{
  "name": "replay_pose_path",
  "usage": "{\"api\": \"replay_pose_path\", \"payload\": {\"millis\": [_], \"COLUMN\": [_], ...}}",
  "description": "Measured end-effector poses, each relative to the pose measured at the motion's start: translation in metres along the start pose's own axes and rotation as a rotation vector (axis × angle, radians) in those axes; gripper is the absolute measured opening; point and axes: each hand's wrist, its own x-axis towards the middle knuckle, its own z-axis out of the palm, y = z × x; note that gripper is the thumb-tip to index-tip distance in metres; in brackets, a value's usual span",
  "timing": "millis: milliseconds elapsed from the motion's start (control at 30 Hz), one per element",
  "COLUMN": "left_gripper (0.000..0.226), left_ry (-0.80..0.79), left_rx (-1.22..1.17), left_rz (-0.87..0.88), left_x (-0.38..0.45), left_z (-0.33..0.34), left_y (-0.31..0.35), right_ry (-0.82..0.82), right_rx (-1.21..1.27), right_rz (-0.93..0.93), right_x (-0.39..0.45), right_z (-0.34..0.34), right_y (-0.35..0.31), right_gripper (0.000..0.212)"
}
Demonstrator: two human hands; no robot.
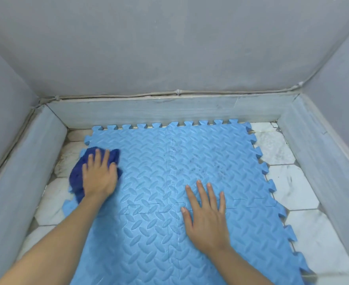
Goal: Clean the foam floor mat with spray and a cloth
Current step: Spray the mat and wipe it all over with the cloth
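A light blue foam mat of interlocking tiles with a raised diamond-plate pattern covers the floor in front of me. Dark smudges mark its far right part. A crumpled dark blue cloth lies at the mat's left edge. My left hand presses flat on the cloth, fingers spread over it. My right hand rests flat on the mat near the middle seam, fingers apart, holding nothing. No spray bottle is in view.
White hexagonal floor tiles show to the right and left of the mat. A grey skirting and grey walls close in on the far, left and right sides. A cable runs along the skirting's top.
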Motion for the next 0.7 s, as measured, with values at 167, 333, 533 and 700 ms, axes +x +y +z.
{"api": "replay_pose_path", "payload": {"millis": [167,333,533,700], "left_gripper": [0.064,0.06,0.058,0.061], "left_ry": [-0.155,-0.113,-0.017,-0.06], "left_rx": [-0.064,-0.037,-0.04,-0.07], "left_rz": [0.791,0.925,0.334,0.7], "left_x": [-0.092,-0.103,0.005,-0.049], "left_z": [0.025,0.032,0.04,0.044], "left_y": [0.092,0.095,0.146,0.183], "right_ry": [-0.112,0.088,0.153,0.18], "right_rx": [0.333,0.056,0.114,0.121], "right_rz": [-0.042,0.244,0.229,0.217], "right_x": [0.011,-0.01,-0.012,-0.011], "right_z": [-0.036,-0.049,-0.039,-0.036], "right_y": [0.041,0.147,0.149,0.152], "right_gripper": [0.058,0.055,0.055,0.056]}}
